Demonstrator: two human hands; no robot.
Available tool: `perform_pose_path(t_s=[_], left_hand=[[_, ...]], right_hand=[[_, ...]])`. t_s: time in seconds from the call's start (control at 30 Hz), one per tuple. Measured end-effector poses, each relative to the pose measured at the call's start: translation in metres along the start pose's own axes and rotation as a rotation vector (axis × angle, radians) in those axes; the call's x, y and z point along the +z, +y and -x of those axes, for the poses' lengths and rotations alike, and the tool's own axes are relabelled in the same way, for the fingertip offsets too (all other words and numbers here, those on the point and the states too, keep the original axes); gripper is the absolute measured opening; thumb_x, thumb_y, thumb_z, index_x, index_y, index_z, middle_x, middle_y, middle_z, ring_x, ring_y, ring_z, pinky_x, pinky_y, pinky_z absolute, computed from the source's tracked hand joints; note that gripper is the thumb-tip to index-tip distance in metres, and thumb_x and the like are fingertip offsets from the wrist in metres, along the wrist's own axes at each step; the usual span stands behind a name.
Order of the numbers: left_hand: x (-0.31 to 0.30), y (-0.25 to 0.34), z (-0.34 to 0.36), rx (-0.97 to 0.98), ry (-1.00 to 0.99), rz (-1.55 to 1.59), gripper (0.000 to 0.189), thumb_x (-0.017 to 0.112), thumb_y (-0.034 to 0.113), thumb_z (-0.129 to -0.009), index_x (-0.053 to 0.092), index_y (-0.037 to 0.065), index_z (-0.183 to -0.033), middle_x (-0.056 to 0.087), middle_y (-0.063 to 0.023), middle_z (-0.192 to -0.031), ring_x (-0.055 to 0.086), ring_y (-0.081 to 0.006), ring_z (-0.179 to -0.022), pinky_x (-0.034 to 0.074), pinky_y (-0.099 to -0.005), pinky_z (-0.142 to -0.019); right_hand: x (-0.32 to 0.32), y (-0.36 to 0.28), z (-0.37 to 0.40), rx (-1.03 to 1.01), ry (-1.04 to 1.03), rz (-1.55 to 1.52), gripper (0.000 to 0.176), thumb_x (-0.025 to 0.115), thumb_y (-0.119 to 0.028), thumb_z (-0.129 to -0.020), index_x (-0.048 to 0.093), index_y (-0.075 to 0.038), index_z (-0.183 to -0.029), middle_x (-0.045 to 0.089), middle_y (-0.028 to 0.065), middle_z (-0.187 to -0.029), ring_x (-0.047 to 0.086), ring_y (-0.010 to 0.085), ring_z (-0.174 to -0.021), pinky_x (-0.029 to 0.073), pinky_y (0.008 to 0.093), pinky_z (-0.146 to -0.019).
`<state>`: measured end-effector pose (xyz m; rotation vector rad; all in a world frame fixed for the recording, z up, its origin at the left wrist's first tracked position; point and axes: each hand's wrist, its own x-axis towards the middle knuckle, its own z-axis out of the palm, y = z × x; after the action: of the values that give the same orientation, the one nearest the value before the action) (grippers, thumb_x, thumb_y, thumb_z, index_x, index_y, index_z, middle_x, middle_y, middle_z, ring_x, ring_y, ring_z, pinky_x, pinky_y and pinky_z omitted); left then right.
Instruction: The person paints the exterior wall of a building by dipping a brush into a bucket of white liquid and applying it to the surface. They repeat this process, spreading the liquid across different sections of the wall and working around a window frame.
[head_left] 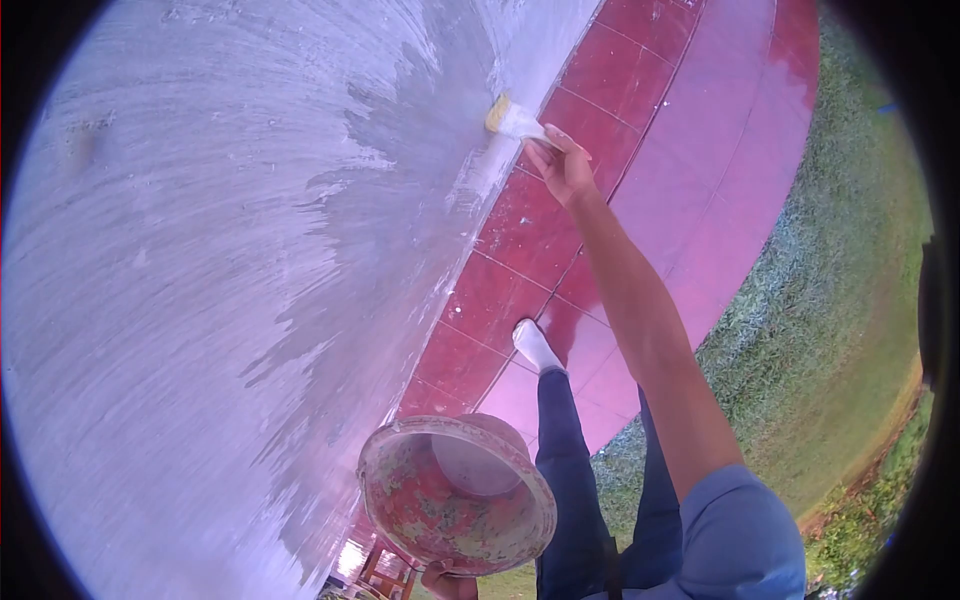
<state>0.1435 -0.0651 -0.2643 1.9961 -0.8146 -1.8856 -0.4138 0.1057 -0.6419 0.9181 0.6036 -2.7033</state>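
Note:
My right hand (562,165) is closed around the handle of a wide brush (515,119). The brush's yellowish bristles touch the pale wall (200,250) near its lower edge, beside a darker, wet-looking streaked area (385,190). At the bottom of the view, my left hand (449,583) grips the rim of a paint-stained bowl (410,490), its fingers partly hidden beneath it. Whitish liquid (480,463) lies inside the tilted-looking bowl.
Red tiles (520,220) run along the wall's foot, with sunlit pinkish tiles beyond them. One foot in a white sock (535,345) stands on the tiles. Grass (780,360) borders the tiled floor on the right. Wooden furniture (385,572) shows at the bottom.

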Motion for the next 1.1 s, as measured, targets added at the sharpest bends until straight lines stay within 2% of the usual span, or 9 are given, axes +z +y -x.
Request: perform_pose_path(t_s=[0.03,0.13,0.23,0.4,0.63,0.77,0.93,1.0,1.1], left_hand=[[0.002,-0.002,0.001,0.015,0.002,-0.002,0.043,0.050,0.008,-0.062,0.056,-0.003,-0.104,0.061,-0.0130,-0.070,0.064,-0.0317,-0.069,0.058,-0.0464,-0.070],[0.002,-0.006,0.004,0.032,0.065,-0.016,0.038,0.050,0.009,-0.062,0.057,-0.003,-0.097,0.061,-0.0129,-0.070,0.064,-0.0306,-0.070,0.057,-0.0457,-0.073],[0.038,-0.008,0.018,0.051,0.159,-0.023,0.033,0.050,0.009,-0.062,0.057,-0.002,-0.092,0.061,-0.0125,-0.072,0.064,-0.0292,-0.073,0.056,-0.0433,-0.077],[-0.018,-0.005,0.000,-0.025,0.005,-0.036,0.045,0.051,0.008,-0.062,0.055,-0.003,-0.105,0.061,-0.0111,-0.075,0.064,-0.0277,-0.075,0.056,-0.0418,-0.079],[0.004,-0.006,0.006,-0.013,-0.065,0.000,0.053,0.052,0.008,-0.062,0.053,-0.003,-0.114,0.063,-0.0113,-0.077,0.065,-0.0279,-0.074,0.056,-0.0422,-0.078],[0.021,-0.006,0.014,0.029,0.081,0.039,0.053,0.051,0.008,-0.062,0.053,-0.003,-0.114,0.063,-0.0119,-0.076,0.065,-0.0292,-0.072,0.056,-0.0428,-0.077],[-0.010,-0.004,0.006,-0.017,0.009,0.005,0.059,0.050,0.009,-0.063,0.050,-0.004,-0.120,0.063,-0.0165,-0.079,0.065,-0.0315,-0.076,0.056,-0.0447,-0.079],[0.012,-0.002,0.014,0.008,0.038,-0.025,0.060,0.050,0.008,-0.063,0.049,-0.005,-0.121,0.064,-0.0175,-0.080,0.065,-0.0318,-0.077,0.056,-0.0454,-0.079],[0.007,-0.003,0.015,-0.025,0.052,-0.020,0.061,0.050,0.008,-0.062,0.049,-0.004,-0.122,0.063,-0.0183,-0.081,0.065,-0.0321,-0.078,0.056,-0.0466,-0.077]], right_hand=[[-0.022,0.003,-0.011,0.001,0.005,0.000,0.024,0.060,-0.006,-0.091,0.056,0.005,-0.112,0.063,0.0210,-0.108,0.066,0.0351,-0.101,0.059,0.0428,-0.090],[-0.044,0.002,-0.025,0.056,0.412,0.771,0.026,0.064,-0.006,-0.089,0.058,0.005,-0.112,0.064,0.0178,-0.106,0.067,0.0287,-0.098,0.059,0.0374,-0.092],[0.039,-0.017,0.001,-0.182,0.196,0.521,0.019,0.061,-0.004,-0.088,0.061,0.007,-0.104,0.066,0.0154,-0.101,0.068,0.0261,-0.091,0.060,0.0357,-0.087],[0.197,-0.076,0.121,-0.458,-0.192,0.496,0.019,0.061,-0.009,-0.090,0.063,0.005,-0.103,0.065,0.0148,-0.101,0.067,0.0244,-0.091,0.059,0.0341,-0.086],[0.211,-0.131,0.135,-0.469,-0.813,-0.074,0.027,0.049,-0.012,-0.098,0.053,0.003,-0.120,0.064,0.0230,-0.109,0.066,0.0332,-0.106,0.059,0.0402,-0.088],[0.146,-0.050,0.065,-0.106,-0.523,-0.248,0.021,0.059,-0.011,-0.094,0.055,0.001,-0.111,0.060,0.0188,-0.115,0.063,0.0325,-0.105,0.050,0.0451,-0.103],[0.006,0.014,-0.001,-0.048,-0.022,-0.134,0.016,0.058,-0.008,-0.093,0.057,0.001,-0.105,0.062,0.0184,-0.109,0.065,0.0320,-0.105,0.059,0.0465,-0.091],[-0.019,0.016,-0.007,-0.041,0.220,0.464,0.016,0.057,-0.005,-0.093,0.059,0.004,-0.106,0.063,0.0170,-0.104,0.069,0.0283,-0.094,0.063,0.0402,-0.082],[0.009,-0.002,-0.001,-0.126,0.238,0.500,0.022,0.058,-0.007,-0.091,0.060,0.006,-0.109,0.067,0.0164,-0.105,0.070,0.0276,-0.094,0.061,0.0378,-0.085]])
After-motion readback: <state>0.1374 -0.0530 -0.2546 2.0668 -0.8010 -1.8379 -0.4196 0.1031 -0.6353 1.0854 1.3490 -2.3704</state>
